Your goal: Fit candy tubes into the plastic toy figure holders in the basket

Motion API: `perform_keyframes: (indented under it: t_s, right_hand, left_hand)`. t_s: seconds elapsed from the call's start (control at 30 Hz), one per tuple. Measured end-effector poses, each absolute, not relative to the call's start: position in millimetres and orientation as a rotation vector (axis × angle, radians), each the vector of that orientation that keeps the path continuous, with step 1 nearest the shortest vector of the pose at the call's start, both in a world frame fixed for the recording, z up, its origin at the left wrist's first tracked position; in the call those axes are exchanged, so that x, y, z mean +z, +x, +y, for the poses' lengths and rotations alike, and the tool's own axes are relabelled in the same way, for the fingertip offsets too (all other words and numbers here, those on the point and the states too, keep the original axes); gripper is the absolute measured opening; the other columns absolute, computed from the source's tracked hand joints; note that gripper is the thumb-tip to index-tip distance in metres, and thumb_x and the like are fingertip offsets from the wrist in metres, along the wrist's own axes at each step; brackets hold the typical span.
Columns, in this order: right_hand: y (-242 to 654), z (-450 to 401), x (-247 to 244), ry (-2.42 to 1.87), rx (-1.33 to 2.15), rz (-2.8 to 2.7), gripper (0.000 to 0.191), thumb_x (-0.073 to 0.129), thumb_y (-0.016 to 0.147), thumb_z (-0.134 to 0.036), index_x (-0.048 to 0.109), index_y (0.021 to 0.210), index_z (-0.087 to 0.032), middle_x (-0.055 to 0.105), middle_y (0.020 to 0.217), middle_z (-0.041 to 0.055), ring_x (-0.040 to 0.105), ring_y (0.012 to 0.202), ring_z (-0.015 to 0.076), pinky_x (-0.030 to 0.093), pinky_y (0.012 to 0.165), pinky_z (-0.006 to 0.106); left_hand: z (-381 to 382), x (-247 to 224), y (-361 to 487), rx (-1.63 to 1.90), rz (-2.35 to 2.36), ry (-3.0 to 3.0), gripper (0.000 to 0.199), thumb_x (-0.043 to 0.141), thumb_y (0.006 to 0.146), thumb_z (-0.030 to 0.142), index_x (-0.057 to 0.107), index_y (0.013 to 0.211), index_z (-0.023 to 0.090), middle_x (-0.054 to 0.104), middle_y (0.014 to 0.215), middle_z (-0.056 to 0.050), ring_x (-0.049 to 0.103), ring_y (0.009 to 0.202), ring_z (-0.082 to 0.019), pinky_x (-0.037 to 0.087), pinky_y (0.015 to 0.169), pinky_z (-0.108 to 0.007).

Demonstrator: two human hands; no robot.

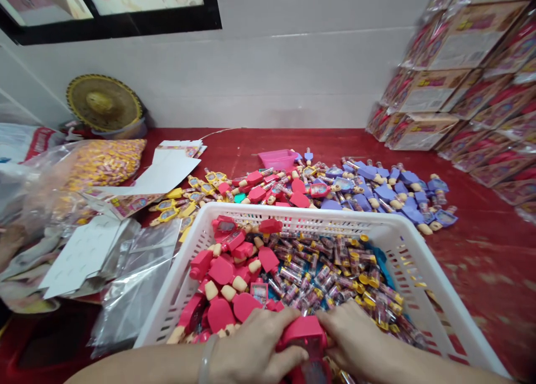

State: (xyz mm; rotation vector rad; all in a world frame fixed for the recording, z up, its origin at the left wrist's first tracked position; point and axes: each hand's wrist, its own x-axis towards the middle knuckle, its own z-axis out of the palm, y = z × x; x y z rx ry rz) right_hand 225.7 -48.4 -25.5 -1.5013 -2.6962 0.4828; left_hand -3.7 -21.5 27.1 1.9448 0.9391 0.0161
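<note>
We are pressing our left hand (255,345) and right hand (355,339) together on a red toy (304,336), lying long way near to far between them, over the white basket (293,214).

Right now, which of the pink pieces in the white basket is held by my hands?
The pink piece at the basket's near edge, pinched between your left hand and right hand. The other pink pieces lie loose in the white basket.

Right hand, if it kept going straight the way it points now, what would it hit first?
Most likely the pink plastic toy just ahead; the right hand looks already against it, though depth is hard to judge from this view.
</note>
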Motion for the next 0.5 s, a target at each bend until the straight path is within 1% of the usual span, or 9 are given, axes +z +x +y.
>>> perform_keyframes:
  t_s: [0.1, 0.17, 0.2, 0.23, 0.27, 0.33, 0.37, 0.43, 0.5]
  right_hand:
    - [227, -41, -25, -1.540, 0.627, -2.709, 0.001, 0.061, 0.069, -0.022, 0.062, 0.068, -0.023, 0.066, 0.060, -0.0004, 0.055, 0.049, 0.0151, 0.015, 0.049, 0.030]
    - [228, -36, -29, -1.543, 0.564, -2.724, 0.003, 0.063, 0.068, -0.023, 0.062, 0.071, -0.022, 0.066, 0.061, -0.0001, 0.055, 0.051, 0.0158, 0.017, 0.049, 0.030]
    - [229, -33, -31, -1.518, 0.462, -2.733, 0.007, 0.064, 0.068, -0.022, 0.062, 0.074, -0.021, 0.066, 0.063, 0.0004, 0.055, 0.052, 0.0162, 0.019, 0.050, 0.029]
    - [230, -30, -33, -1.472, 0.312, -2.734, 0.011, 0.063, 0.068, -0.020, 0.062, 0.079, -0.020, 0.066, 0.067, 0.0015, 0.055, 0.055, 0.0169, 0.023, 0.052, 0.029]
    - [231, -28, -34, -1.406, 0.140, -2.727, 0.015, 0.062, 0.069, -0.016, 0.061, 0.083, -0.018, 0.067, 0.071, 0.0033, 0.056, 0.059, 0.0178, 0.026, 0.055, 0.029]
    - [231, -26, -34, -1.265, -0.155, -2.692, 0.018, 0.059, 0.072, -0.011, 0.059, 0.090, -0.016, 0.066, 0.078, 0.0067, 0.056, 0.067, 0.0196, 0.031, 0.064, 0.032]
    - [231, -26, -33, -1.215, -0.229, -2.680, 0.016, 0.057, 0.074, -0.011, 0.059, 0.089, -0.016, 0.064, 0.078, 0.0073, 0.056, 0.068, 0.0200, 0.032, 0.066, 0.033]
    - [228, -29, -32, -1.189, -0.201, -2.697, 0.008, 0.057, 0.075, -0.012, 0.057, 0.081, -0.017, 0.062, 0.070, 0.0057, 0.054, 0.063, 0.0187, 0.031, 0.063, 0.032]
    - [225, -34, -33, -1.267, -0.006, -2.747, 0.005, 0.059, 0.073, -0.014, 0.057, 0.076, -0.017, 0.062, 0.063, 0.0034, 0.053, 0.054, 0.0167, 0.029, 0.055, 0.031]
  left_hand:
    - [-18, 19, -3, 0.022, 0.782, 2.230, 0.044, 0.044, 0.091, 0.041, 0.048, 0.126, 0.016, 0.066, 0.100, -0.013, 0.062, 0.082, -0.026, 0.045, 0.072, -0.033]
    - [-13, 14, -2, 0.037, 0.747, 2.284, 0.042, 0.043, 0.091, 0.036, 0.048, 0.126, 0.014, 0.066, 0.102, -0.015, 0.061, 0.083, -0.026, 0.045, 0.073, -0.033]
    - [-9, 13, -1, 0.061, 0.768, 2.254, 0.041, 0.045, 0.090, 0.035, 0.049, 0.125, 0.015, 0.065, 0.104, -0.014, 0.061, 0.085, -0.026, 0.045, 0.074, -0.033]
    - [-5, 12, 0, 0.099, 0.808, 2.166, 0.040, 0.049, 0.088, 0.036, 0.051, 0.123, 0.016, 0.065, 0.103, -0.013, 0.060, 0.085, -0.024, 0.045, 0.075, -0.032]
    - [-1, 11, 1, 0.135, 0.857, 2.013, 0.039, 0.052, 0.087, 0.038, 0.053, 0.120, 0.017, 0.065, 0.100, -0.010, 0.059, 0.080, -0.021, 0.045, 0.073, -0.030]
    - [5, 9, 3, 0.135, 0.900, 1.588, 0.040, 0.055, 0.085, 0.046, 0.057, 0.113, 0.017, 0.064, 0.088, -0.005, 0.051, 0.061, -0.012, 0.043, 0.060, -0.024]
    - [7, 8, 4, 0.090, 0.877, 1.379, 0.042, 0.056, 0.083, 0.049, 0.058, 0.109, 0.016, 0.062, 0.083, -0.003, 0.045, 0.053, -0.009, 0.039, 0.052, -0.021]
    - [9, 6, 4, -0.045, 0.797, 1.113, 0.044, 0.059, 0.080, 0.052, 0.061, 0.103, 0.014, 0.059, 0.075, 0.000, 0.034, 0.045, -0.006, 0.030, 0.043, -0.019]
    - [7, 3, 4, -0.104, 0.770, 1.150, 0.044, 0.064, 0.075, 0.051, 0.062, 0.099, 0.015, 0.058, 0.075, 0.000, 0.037, 0.046, -0.006, 0.030, 0.043, -0.020]
